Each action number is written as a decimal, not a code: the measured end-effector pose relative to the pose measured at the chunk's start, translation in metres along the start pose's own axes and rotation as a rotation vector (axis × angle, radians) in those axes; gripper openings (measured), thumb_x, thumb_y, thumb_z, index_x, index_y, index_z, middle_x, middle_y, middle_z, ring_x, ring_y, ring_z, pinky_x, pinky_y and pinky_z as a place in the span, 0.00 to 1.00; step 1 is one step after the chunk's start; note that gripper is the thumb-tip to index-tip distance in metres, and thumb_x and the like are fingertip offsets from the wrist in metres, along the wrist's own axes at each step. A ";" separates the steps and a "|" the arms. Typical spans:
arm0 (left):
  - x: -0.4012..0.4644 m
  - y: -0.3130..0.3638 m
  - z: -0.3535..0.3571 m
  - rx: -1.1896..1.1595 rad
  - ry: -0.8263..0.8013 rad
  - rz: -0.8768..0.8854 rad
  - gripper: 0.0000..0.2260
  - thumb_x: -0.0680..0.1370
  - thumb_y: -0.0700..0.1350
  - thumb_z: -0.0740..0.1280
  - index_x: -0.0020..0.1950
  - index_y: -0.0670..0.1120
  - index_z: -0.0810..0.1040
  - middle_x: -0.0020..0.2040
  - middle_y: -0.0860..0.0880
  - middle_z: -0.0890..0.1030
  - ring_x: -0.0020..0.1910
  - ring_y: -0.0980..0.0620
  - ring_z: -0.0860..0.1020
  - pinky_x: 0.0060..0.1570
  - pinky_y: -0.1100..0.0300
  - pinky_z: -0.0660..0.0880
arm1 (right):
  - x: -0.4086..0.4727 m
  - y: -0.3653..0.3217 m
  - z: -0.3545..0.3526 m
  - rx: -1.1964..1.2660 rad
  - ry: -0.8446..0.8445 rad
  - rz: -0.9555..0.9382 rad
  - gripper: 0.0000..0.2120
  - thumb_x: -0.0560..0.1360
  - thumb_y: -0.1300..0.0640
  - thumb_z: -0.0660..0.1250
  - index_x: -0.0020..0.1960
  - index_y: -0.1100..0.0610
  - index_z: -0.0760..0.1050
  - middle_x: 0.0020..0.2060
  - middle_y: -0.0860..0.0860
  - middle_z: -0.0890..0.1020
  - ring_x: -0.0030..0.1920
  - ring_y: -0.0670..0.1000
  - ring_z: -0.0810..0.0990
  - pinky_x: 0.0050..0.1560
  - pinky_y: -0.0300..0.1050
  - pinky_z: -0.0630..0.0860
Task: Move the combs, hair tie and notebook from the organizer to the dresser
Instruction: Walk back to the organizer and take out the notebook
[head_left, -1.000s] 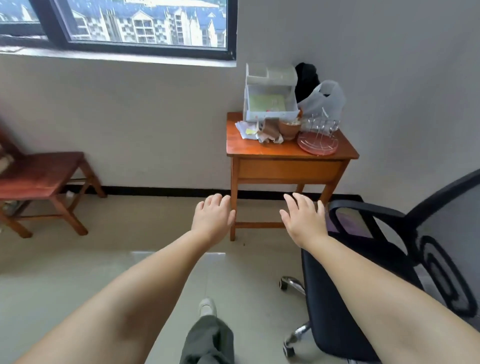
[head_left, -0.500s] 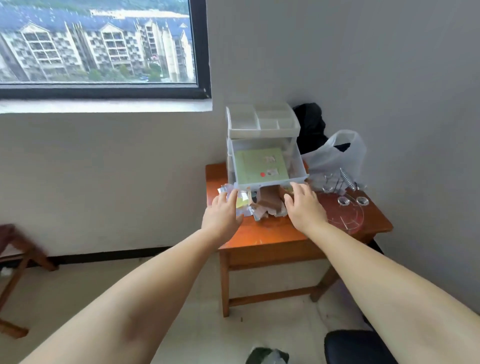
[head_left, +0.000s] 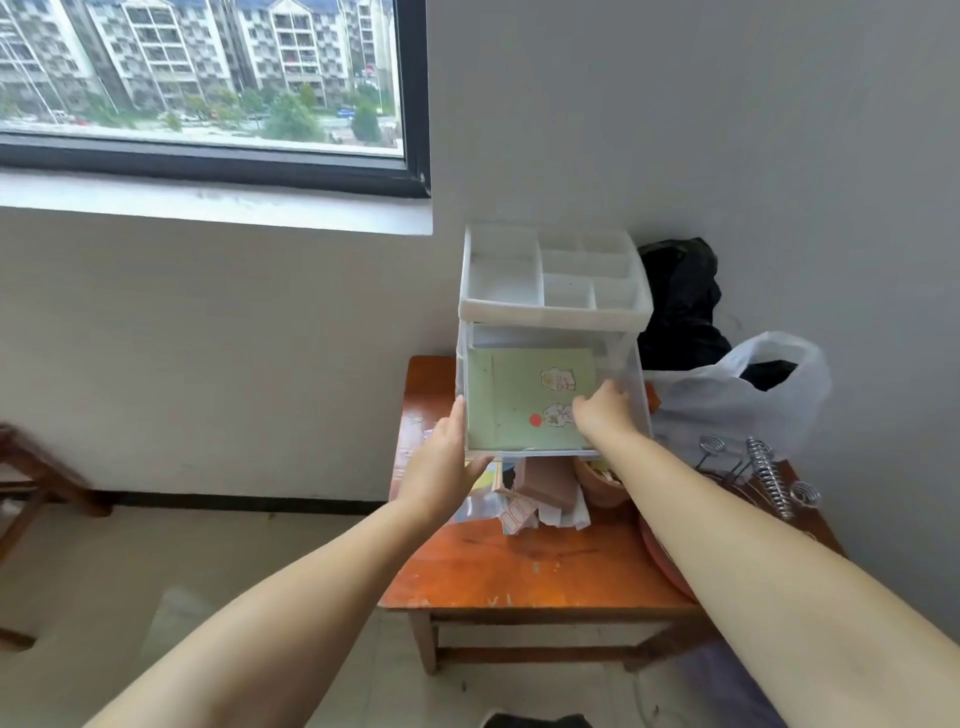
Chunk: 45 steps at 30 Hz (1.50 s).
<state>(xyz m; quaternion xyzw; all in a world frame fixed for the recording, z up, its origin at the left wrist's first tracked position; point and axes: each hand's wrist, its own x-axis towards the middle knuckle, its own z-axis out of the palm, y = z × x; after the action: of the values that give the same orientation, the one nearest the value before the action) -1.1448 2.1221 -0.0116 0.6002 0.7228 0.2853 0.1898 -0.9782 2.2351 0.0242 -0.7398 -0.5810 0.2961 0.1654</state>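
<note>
Clear plastic organizer (head_left: 553, 312) with white divided top tray, at the back of the orange wooden worktop (head_left: 519, 566): pale green notebook (head_left: 519, 400) lies flat in its pulled-out drawer. Left hand (head_left: 441, 467), fingers extended, pressed against the organizer's left drawer corner; right hand (head_left: 602, 410) inside the drawer, fingers curled at the notebook's right edge, grip cannot be told.

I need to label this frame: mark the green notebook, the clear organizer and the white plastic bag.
green notebook (head_left: 511, 402), head view, bare cover left of the stickers.
clear organizer (head_left: 556, 310), head view, front rim of the top tray.
white plastic bag (head_left: 727, 400), head view, middle of its front side.
</note>
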 end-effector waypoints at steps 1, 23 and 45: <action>-0.001 -0.001 -0.001 -0.013 0.006 0.007 0.33 0.74 0.50 0.68 0.74 0.50 0.54 0.63 0.47 0.75 0.58 0.48 0.76 0.55 0.47 0.77 | 0.002 0.001 -0.001 0.036 0.010 0.009 0.19 0.77 0.56 0.58 0.65 0.63 0.65 0.63 0.61 0.73 0.56 0.60 0.75 0.55 0.53 0.75; 0.025 0.008 -0.039 -0.014 0.037 0.138 0.20 0.73 0.55 0.68 0.61 0.46 0.73 0.44 0.46 0.81 0.43 0.46 0.76 0.45 0.50 0.76 | -0.048 0.038 -0.144 0.849 -0.416 -0.605 0.15 0.74 0.56 0.62 0.59 0.53 0.77 0.55 0.50 0.83 0.57 0.54 0.81 0.58 0.54 0.78; 0.128 0.011 -0.044 -0.304 0.044 -0.229 0.15 0.76 0.54 0.64 0.58 0.48 0.76 0.45 0.48 0.79 0.44 0.49 0.77 0.45 0.56 0.71 | 0.045 -0.002 -0.076 0.437 -0.703 -0.434 0.10 0.76 0.56 0.64 0.57 0.56 0.76 0.51 0.53 0.84 0.50 0.51 0.84 0.48 0.41 0.80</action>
<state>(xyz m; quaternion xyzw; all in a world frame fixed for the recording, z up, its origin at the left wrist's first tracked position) -1.1904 2.2398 0.0375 0.4722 0.7389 0.3809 0.2934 -0.9252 2.2860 0.0734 -0.4039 -0.6671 0.6029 0.1684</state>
